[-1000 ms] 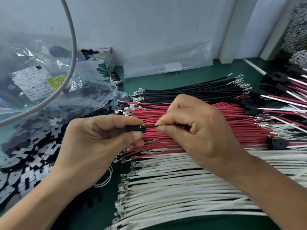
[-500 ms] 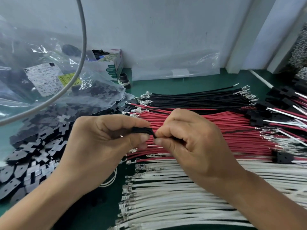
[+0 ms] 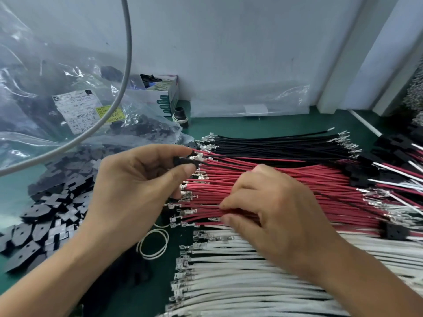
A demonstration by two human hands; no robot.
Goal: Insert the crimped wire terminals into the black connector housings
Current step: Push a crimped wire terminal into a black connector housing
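My left hand (image 3: 128, 191) pinches a small black connector housing (image 3: 183, 161) between thumb and forefinger, above the left ends of the wires. A thin black wire runs from that housing off to the right. My right hand (image 3: 274, 213) is lower, on the bundle of red wires (image 3: 309, 179). Its forefinger and thumb pinch one red wire near its crimped terminal. Black wires (image 3: 274, 145) lie behind the red ones and white wires (image 3: 251, 282) in front, all with metal terminals at their left ends.
Loose black housings (image 3: 45, 213) are heaped at the left, below a clear plastic bag (image 3: 68, 99) of more. Wired housings (image 3: 389, 156) lie at the right edge. A white rubber band (image 3: 153, 245) lies on the green mat. A grey cable (image 3: 123, 65) hangs overhead.
My right hand has let go at the housing and dropped down and right onto the red wires. My left hand still holds the housing, now with a black wire in it.
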